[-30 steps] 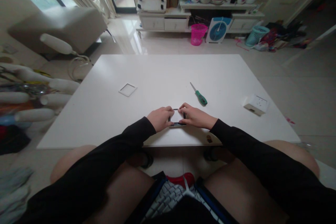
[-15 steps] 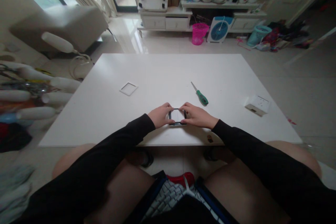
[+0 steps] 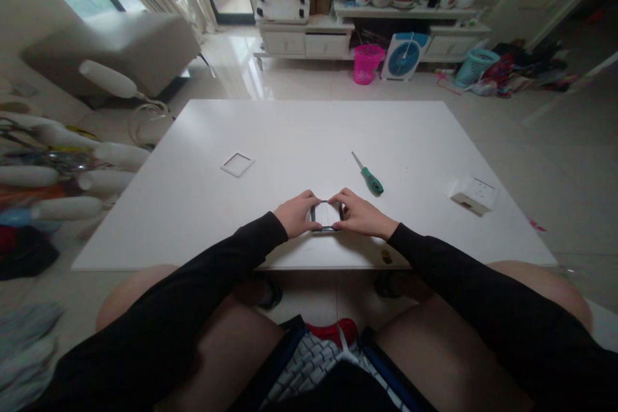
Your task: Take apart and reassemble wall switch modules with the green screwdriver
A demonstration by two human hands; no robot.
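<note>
A small square switch module (image 3: 327,215), white in the middle with a dark frame, lies on the white table (image 3: 290,135) near its front edge. My left hand (image 3: 298,215) grips its left side with curled fingers. My right hand (image 3: 360,214) grips its right side the same way, thumbs close together at the top. A green-handled screwdriver (image 3: 367,175) lies just beyond my right hand. A white square frame plate (image 3: 237,164) lies to the left, apart from both hands.
A white wall socket (image 3: 473,194) sits near the table's right edge. Left of the table are white-handled tools (image 3: 67,170) and a grey sofa (image 3: 116,51). Beyond stand a pink basket (image 3: 365,63), a blue fan (image 3: 402,56) and a low cabinet (image 3: 309,38).
My hands have drawn slightly closer together on the module. Nothing else on the table has moved.
</note>
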